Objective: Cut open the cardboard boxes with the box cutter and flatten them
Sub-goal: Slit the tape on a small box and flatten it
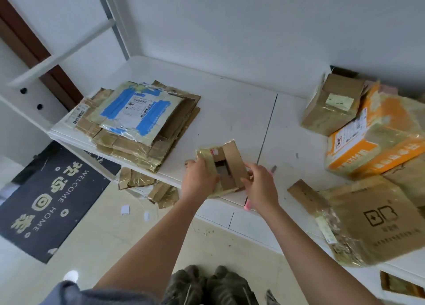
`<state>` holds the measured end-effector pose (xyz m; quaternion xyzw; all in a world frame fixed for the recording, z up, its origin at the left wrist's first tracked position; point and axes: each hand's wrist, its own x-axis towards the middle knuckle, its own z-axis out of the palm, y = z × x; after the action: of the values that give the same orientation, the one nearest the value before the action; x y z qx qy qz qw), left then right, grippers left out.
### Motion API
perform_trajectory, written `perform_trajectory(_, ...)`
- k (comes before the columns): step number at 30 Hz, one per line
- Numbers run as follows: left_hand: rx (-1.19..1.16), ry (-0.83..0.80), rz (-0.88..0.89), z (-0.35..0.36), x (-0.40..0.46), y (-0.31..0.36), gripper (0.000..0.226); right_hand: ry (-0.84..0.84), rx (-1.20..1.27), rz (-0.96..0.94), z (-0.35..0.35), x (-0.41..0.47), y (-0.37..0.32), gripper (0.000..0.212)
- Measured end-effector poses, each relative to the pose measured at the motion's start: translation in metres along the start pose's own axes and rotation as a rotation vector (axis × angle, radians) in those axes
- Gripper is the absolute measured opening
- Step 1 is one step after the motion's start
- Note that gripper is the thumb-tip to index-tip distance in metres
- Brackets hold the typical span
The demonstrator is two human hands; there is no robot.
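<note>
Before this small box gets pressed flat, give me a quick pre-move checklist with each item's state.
1. Left hand grips small box: ok.
2. Right hand grips its other side: ok.
3. Box flaps open: ok, the inside shows.
4. Box cutter out of both hands: ok, it lies on the table behind the right hand.
5. Blade retracted: cannot tell.
6. Flattened stack ready to take it: ok.
</note>
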<state>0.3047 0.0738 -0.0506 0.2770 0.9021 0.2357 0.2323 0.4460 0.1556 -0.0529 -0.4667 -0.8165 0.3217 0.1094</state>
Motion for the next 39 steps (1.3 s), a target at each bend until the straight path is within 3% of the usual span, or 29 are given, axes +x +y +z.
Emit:
perform_trajectory(4, 0.168, 0.051, -0.075, 0.01, 0.002, 0.016, 0.077, 0.069, -0.312, -0.259, 0.004, -0.002, -0.001, 0.033)
perform_trajectory(6, 0.133, 0.062, -0.095, 0.013, 0.003, 0.018, 0.069, 0.015, -0.342, -0.324, 0.007, -0.004, 0.0, 0.028)
perform_trajectory(8, 0.075, 0.073, -0.077, 0.01, 0.005, 0.016, 0.057, -0.017, -0.339, -0.312, 0.009, -0.004, 0.003, 0.041)
perform_trajectory(15, -0.445, -0.085, -0.167, -0.01, 0.004, -0.018, 0.018, -0.025, -0.149, -0.248, 0.014, -0.004, 0.009, 0.054)
perform_trajectory(19, -0.772, -0.216, -0.278, -0.027, 0.002, -0.037, 0.016, -0.056, -0.069, -0.21, 0.013, -0.002, 0.007, 0.055)
perform_trajectory(21, -0.801, -0.252, -0.245, -0.033, 0.003, -0.035, 0.019, -0.023, -0.104, -0.186, 0.009, 0.001, -0.001, 0.051)
perform_trajectory(24, -0.653, -0.238, -0.07, -0.041, 0.003, -0.019, 0.019, 0.177, -0.247, -0.212, -0.005, 0.011, -0.017, 0.049)
perform_trajectory(28, -0.365, -0.179, 0.268, -0.055, 0.004, 0.019, 0.016, 0.354, -0.517, -0.167, -0.024, 0.023, -0.036, 0.074)
perform_trajectory(33, -0.023, -0.098, 0.478, -0.073, 0.003, 0.051, 0.015, 0.622, -0.642, -0.068, -0.038, 0.016, -0.042, 0.065)
perform_trajectory(35, 0.125, -0.068, 0.518, -0.08, 0.002, 0.055, 0.016, 0.644, -0.631, -0.096, -0.045, 0.015, -0.041, 0.064)
perform_trajectory(39, 0.157, -0.049, 0.532, -0.09, 0.003, 0.058, 0.016, 0.528, -0.521, -0.285, -0.056, 0.014, -0.04, 0.044)
